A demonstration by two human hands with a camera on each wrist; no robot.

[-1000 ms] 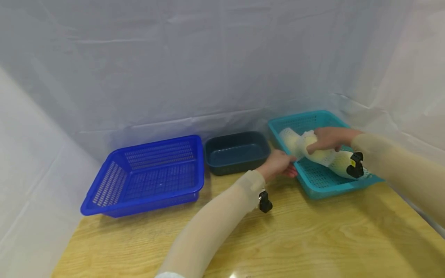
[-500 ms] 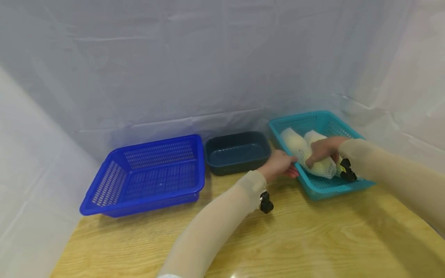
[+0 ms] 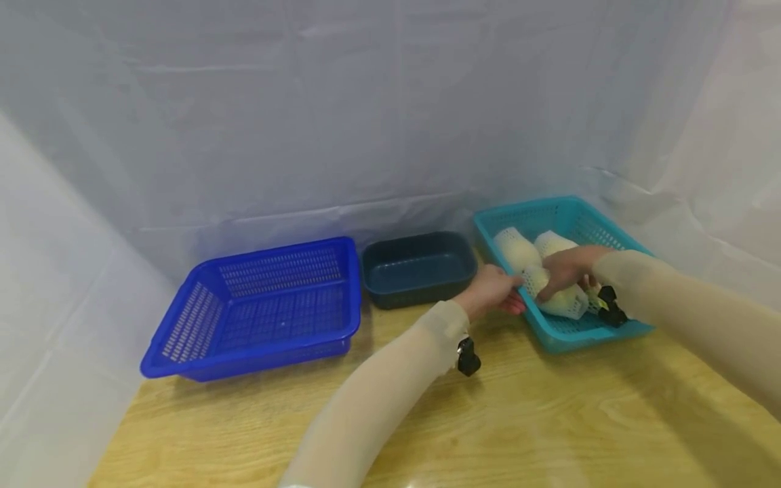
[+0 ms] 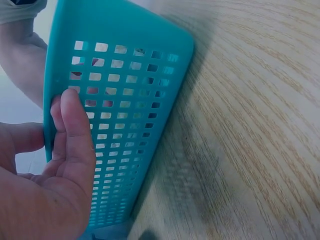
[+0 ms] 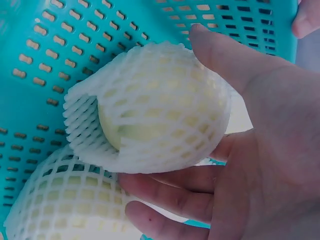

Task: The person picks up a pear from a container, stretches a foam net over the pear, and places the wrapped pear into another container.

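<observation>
My left hand [image 3: 491, 290] holds the near-left rim of the teal basket [image 3: 552, 342]. In the left wrist view its thumb lies over the rim and its fingers lie along the outside of the perforated wall. Inside the basket, my right hand [image 3: 569, 270] grips a pale yellow-green round fruit [image 5: 165, 110] in a white foam net sleeve. The thumb is on one side of it, the fingers are on the other. Another sleeved fruit [image 5: 70, 210] lies close below the fingers in the right wrist view. More netted fruits [image 3: 517, 249] sit towards the back, partly hidden by the hand.
A dark blue-green oblong dish [image 3: 417, 291] stands left of the teal basket. Farther left is a larger blue basket [image 3: 262, 346], with nothing in it. All stand on a wood-grain table [image 3: 488, 420], with white sheeting [image 3: 390, 108] behind and at the sides.
The right hand has lowered the netted fruit from above the other fruits to the near-left part of the teal basket. The left hand has stayed at the rim.
</observation>
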